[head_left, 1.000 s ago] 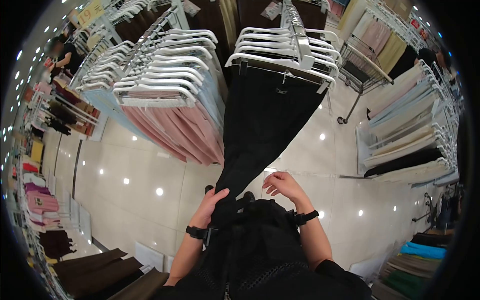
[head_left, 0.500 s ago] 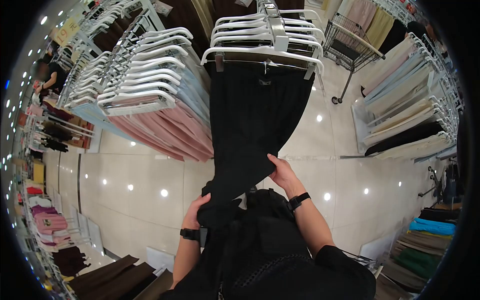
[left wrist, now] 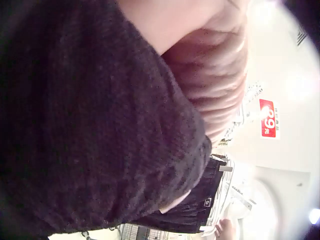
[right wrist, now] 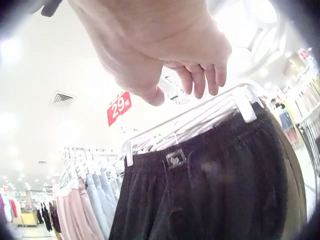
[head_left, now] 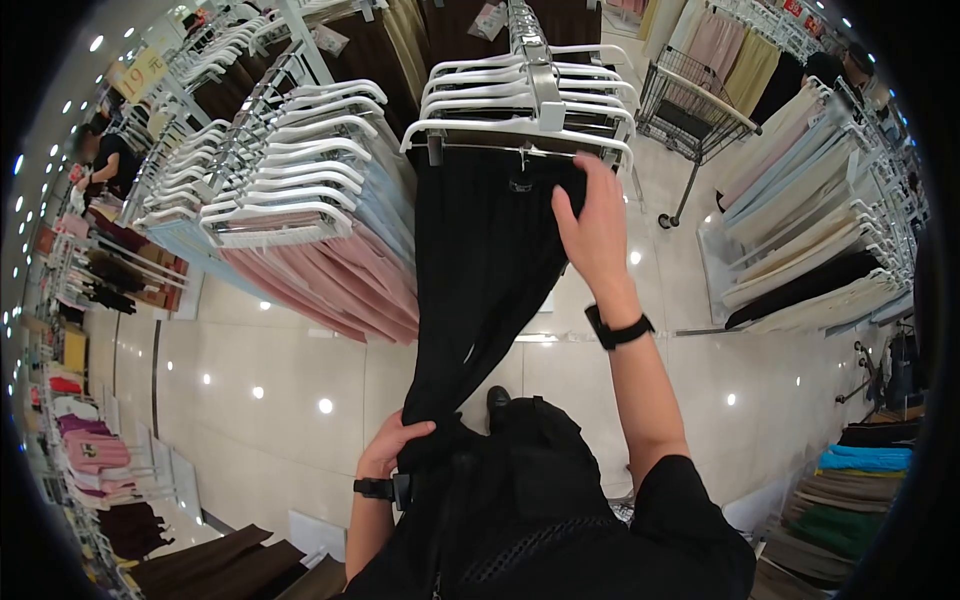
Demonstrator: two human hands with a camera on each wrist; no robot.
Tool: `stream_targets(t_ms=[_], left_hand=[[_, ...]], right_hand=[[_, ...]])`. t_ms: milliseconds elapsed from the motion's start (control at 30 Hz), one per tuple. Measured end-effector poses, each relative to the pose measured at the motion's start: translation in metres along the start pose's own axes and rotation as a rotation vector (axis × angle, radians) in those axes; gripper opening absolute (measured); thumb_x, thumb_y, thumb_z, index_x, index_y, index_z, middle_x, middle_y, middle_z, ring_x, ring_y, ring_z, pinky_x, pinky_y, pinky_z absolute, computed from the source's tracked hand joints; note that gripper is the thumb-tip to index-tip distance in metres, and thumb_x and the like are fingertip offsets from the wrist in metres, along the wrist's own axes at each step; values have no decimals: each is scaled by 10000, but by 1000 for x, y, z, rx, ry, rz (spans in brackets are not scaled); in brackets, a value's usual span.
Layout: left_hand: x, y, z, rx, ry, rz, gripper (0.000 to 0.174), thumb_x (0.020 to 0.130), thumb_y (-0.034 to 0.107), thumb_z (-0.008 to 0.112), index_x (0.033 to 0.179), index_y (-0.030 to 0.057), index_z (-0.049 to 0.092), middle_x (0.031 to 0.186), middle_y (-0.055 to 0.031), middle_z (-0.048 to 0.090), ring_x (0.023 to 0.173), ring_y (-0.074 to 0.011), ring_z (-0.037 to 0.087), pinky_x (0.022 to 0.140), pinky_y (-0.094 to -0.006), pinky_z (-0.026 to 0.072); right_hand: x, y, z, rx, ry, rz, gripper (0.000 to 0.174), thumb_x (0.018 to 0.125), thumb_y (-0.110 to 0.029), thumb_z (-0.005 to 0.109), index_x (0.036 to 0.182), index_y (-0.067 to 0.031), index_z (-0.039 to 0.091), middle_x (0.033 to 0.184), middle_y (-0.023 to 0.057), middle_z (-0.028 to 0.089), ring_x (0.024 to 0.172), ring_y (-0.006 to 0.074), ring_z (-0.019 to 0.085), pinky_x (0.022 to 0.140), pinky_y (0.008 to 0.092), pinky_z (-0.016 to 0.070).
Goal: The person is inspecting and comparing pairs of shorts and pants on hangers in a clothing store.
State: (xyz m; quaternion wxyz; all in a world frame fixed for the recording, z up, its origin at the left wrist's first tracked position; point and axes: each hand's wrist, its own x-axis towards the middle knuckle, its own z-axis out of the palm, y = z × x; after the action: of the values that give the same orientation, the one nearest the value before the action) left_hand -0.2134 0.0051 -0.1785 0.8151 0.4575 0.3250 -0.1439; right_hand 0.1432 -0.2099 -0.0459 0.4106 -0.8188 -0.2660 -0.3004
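From where I stood, the L grip [head_left: 392, 445] was clamped on the lower leg of the black trousers [head_left: 470, 230], which ran up & away from it to a white hanger [head_left: 470, 124]. The R grip [head_left: 595, 220] hung w/ fingers apart, holding nothing, just above the waistband [right wrist: 210, 139], near the R clip [right wrist: 245, 107]. Best bet, I thought, was a light L pull, so the clips didn't strain, & steadying the hanger w/ R b4 any firmer handling.
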Motion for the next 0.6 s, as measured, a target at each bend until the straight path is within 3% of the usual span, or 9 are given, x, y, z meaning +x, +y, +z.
stream_targets(t_ms=[133, 200, 233, 267, 333, 367, 533, 600], left_hand=[[-1, -5, -6, 164, -36, -5, 579, 798, 86, 818, 1307, -44, 574, 1206, -99, 668, 1054, -193, 655, 975, -321, 499], [0, -10, -11, 218, 4, 31, 546, 790, 67, 814, 1280, -44, 599, 1174, -97, 683, 1047, -189, 658, 958, -322, 509], [0, -12, -14, 217, 4, 44, 546, 790, 67, 814, 1280, -44, 599, 1174, -97, 683, 1047, -189, 658, 958, -322, 509], [-3, -11, -13, 207, 22, 41, 533, 785, 59, 813, 1267, -45, 609, 1158, -97, 689, 1035, -187, 661, 947, -323, 514], [-5, -14, -16, 196, 38, 45, 521, 781, 51, 812, 1254, -47, 618, 1142, -96, 695, 1023, -186, 663, 936, -324, 518], [-4, -17, -19, 187, 45, 29, 518, 777, 44, 809, 1249, -51, 619, 1138, -100, 697, 1015, -188, 666, 930, -327, 521], [1, -25, -25, 199, 81, 61, 489, 770, 19, 789, 1224, -67, 629, 1127, -110, 702, 1008, -197, 673, 926, -329, 522], [5, -25, -25, 199, 86, 66, 470, 768, 7, 773, 1211, -68, 636, 1122, -115, 705, 1011, -205, 674, 925, -331, 521]], right_hand=[[49, 6, 29, -132, 74, -174, 455, 879, -232, 688, 1236, 20, 559, 1223, 210, 605, 1167, 396, 542, 1048, 471, 394], [64, 7, 39, -124, -266, -30, 440, 904, -287, 664, 1212, 16, 580, 1155, 206, 638, 1091, 393, 566, 995, 478, 415], [67, 6, 45, -81, -208, -31, 431, 915, -385, 647, 1100, 4, 662, 1008, 204, 678, 993, 393, 588, 925, 483, 430], [72, -1, 43, -79, -203, -41, 431, 915, -385, 647, 1100, 4, 662, 1008, 204, 678, 993, 393, 588, 925, 483, 430], [81, -15, 37, -57, -338, 189, 462, 910, -459, 633, 933, -7, 724, 865, 200, 694, 893, 404, 620, 860, 481, 449], [83, -14, 39, -11, -273, 213, 542, 901, -519, 622, 802, 4, 726, 712, 204, 666, 778, 411, 632, 799, 474, 464], [90, 9, 39, -20, -55, 163, 508, 905, -474, 627, 763, 6, 715, 636, 219, 625, 627, 414, 612, 668, 456, 472], [91, 17, 34, 194, 65, 367, 484, 920, -424, 606, 759, 23, 694, 638, 219, 621, 602, 417, 599, 616, 445, 451]])
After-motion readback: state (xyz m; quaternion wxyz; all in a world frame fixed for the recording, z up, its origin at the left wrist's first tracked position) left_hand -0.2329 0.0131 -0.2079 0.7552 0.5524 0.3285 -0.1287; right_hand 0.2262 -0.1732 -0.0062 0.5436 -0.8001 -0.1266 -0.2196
